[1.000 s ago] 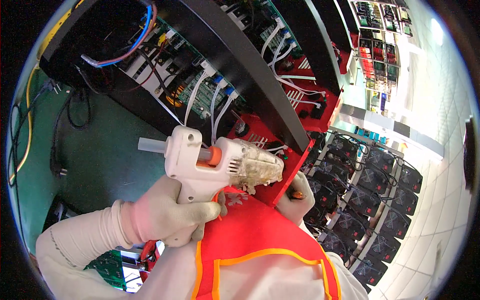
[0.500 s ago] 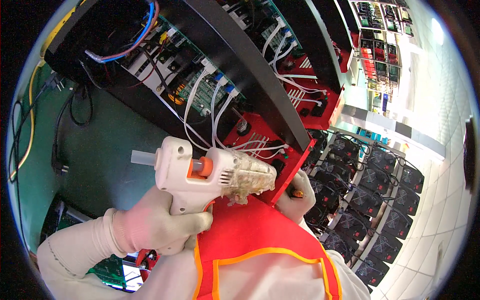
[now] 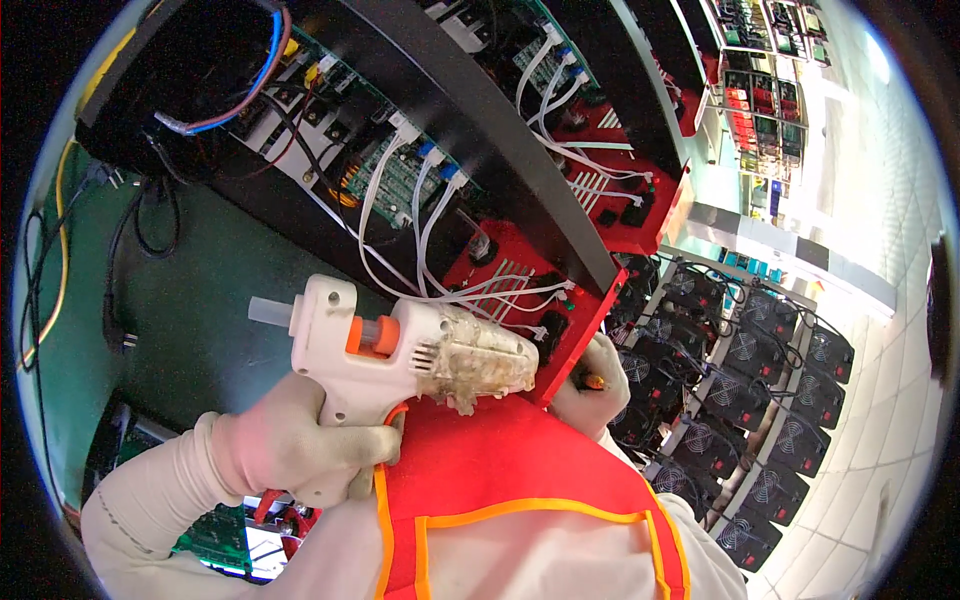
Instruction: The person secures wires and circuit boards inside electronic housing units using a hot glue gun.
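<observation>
A white hot glue gun (image 3: 400, 370) with a clear glue stick at its back is held in my gloved left hand (image 3: 300, 440), fingers wrapped round the handle. Dried glue coats its front, and the nozzle points right toward the red panel (image 3: 575, 350) of an open black machine case. Beyond the panel's edge is my gloved right hand (image 3: 590, 405), its fingers curled round a small dark piece with an orange-yellow end (image 3: 595, 382) that I cannot identify. White wires (image 3: 425, 240) run from a green circuit board (image 3: 400, 185) to the inside of the panel.
A second open case with a red panel (image 3: 625, 215) stands behind the first. Black cords with plugs (image 3: 122, 340) lie on the green table (image 3: 200, 300) at left. Rows of black fan-fronted units (image 3: 745, 400) fill the right side, near a white tiled floor (image 3: 850, 470).
The glue gun and my left hand have shifted slightly left in the picture. The cases appear a little further left too. My right hand stays beside the red panel.
</observation>
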